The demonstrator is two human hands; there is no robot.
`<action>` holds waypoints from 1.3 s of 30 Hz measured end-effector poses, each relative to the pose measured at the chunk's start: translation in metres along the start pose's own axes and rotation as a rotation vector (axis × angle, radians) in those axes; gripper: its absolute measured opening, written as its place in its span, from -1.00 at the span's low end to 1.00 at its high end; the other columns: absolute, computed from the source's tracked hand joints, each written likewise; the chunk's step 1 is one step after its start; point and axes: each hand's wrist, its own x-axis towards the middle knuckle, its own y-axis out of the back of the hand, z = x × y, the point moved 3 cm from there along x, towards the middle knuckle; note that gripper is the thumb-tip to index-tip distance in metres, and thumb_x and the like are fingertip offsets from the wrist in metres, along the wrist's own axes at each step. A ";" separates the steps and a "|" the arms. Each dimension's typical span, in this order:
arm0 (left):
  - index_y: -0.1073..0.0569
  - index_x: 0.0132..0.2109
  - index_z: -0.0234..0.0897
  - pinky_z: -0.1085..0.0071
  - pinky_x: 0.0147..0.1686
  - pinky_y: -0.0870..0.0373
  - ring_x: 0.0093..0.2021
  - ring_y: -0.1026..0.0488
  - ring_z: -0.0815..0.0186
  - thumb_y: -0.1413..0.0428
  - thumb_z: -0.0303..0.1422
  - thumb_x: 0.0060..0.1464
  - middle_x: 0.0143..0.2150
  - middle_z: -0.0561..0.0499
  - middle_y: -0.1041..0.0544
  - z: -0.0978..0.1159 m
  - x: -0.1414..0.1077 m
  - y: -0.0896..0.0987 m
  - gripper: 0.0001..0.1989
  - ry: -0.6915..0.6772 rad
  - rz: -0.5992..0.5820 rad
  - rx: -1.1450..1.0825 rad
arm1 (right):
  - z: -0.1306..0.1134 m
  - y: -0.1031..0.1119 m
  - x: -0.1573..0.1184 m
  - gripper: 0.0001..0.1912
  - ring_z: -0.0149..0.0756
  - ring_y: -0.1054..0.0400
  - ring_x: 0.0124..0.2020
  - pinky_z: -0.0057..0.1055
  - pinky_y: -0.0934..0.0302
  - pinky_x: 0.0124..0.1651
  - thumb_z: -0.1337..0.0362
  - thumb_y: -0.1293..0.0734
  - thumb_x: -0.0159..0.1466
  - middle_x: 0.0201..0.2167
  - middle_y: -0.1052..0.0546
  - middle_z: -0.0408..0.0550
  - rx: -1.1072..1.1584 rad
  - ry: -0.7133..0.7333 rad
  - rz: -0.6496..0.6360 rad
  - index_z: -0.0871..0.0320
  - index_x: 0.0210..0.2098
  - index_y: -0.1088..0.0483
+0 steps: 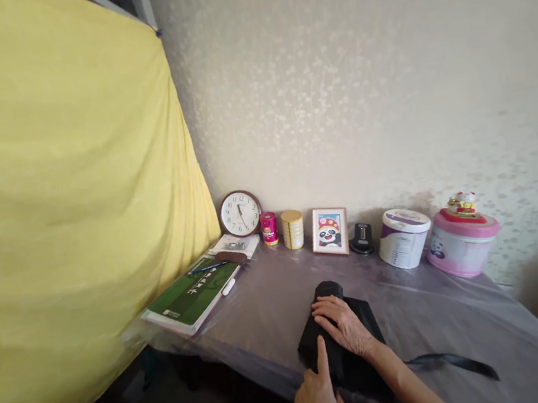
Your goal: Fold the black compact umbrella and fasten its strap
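Note:
On the table's near side lies a black fabric thing (364,312) with flat folds, a rounded far end and a long loose strap (455,362) trailing right; it resembles a collapsed folding umbrella. My right hand (343,328) rests on top of it, palm down, its fingers laid flat over the cloth near the rounded end. Closer to me, my left hand (317,396) has its index finger stretched forward over the fabric. Its other fingers curl underneath and are partly hidden. I see nothing held in it.
Along the wall stand a clock (240,213), pink can (269,228), yellow-lidded tin (293,229), framed panda picture (329,231), black object (362,239), white tub (405,238) and pink tub (464,243) topped by a figurine. Left lies a green book (187,298) beside a yellow curtain (65,158).

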 end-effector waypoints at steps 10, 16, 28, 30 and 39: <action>0.48 0.23 -0.25 0.22 -0.22 -0.31 -0.20 -0.45 0.11 0.06 -0.46 0.01 -0.23 -0.16 -0.51 -0.001 0.003 0.002 -0.18 0.018 -0.099 0.003 | 0.068 -0.012 0.038 -0.67 -0.28 -0.27 0.00 -0.30 -0.05 0.09 0.22 -0.08 0.29 -0.16 -0.52 -0.09 -0.108 -0.168 -0.045 0.08 -0.25 -0.46; 0.48 0.24 -0.23 0.21 -0.23 -0.30 -0.21 -0.45 0.11 0.08 -0.45 0.02 -0.23 -0.15 -0.51 -0.002 0.004 0.002 -0.19 0.006 -0.111 -0.004 | 0.089 -0.006 0.046 -0.61 -0.22 -0.41 -0.23 -0.35 -0.20 -0.17 0.21 -0.02 0.30 -0.30 -0.55 0.01 -0.170 -0.377 -0.031 0.13 -0.32 -0.45; 0.43 0.26 -0.23 0.37 -0.32 -0.23 -0.26 -0.44 0.20 0.12 -0.36 0.10 -0.26 -0.09 -0.51 -0.007 0.000 -0.003 -0.27 -0.045 -0.029 0.008 | 0.033 0.012 -0.009 -0.70 -0.24 -0.20 0.08 -0.21 -0.03 0.14 0.26 -0.15 0.23 0.00 -0.41 0.03 -0.026 -0.189 0.134 0.13 -0.09 -0.38; 0.44 0.25 -0.23 0.39 -0.33 -0.21 -0.27 -0.44 0.22 0.12 -0.34 0.10 -0.27 -0.08 -0.51 -0.008 -0.001 -0.003 -0.27 -0.055 -0.022 0.010 | 0.048 0.022 -0.019 -0.70 -0.24 -0.24 0.03 -0.24 -0.06 0.12 0.26 -0.17 0.19 -0.04 -0.43 0.03 0.067 -0.419 0.204 0.14 -0.13 -0.39; 0.43 0.26 -0.24 0.39 -0.33 -0.19 -0.29 -0.42 0.23 0.12 -0.29 0.12 -0.30 -0.06 -0.50 -0.009 -0.004 0.000 -0.27 -0.057 -0.014 0.008 | 0.093 0.051 -0.080 -0.72 -0.29 -0.42 -0.37 -0.41 -0.30 -0.38 0.20 -0.12 0.15 -0.36 -0.51 0.02 0.306 -0.970 0.239 0.17 -0.34 -0.40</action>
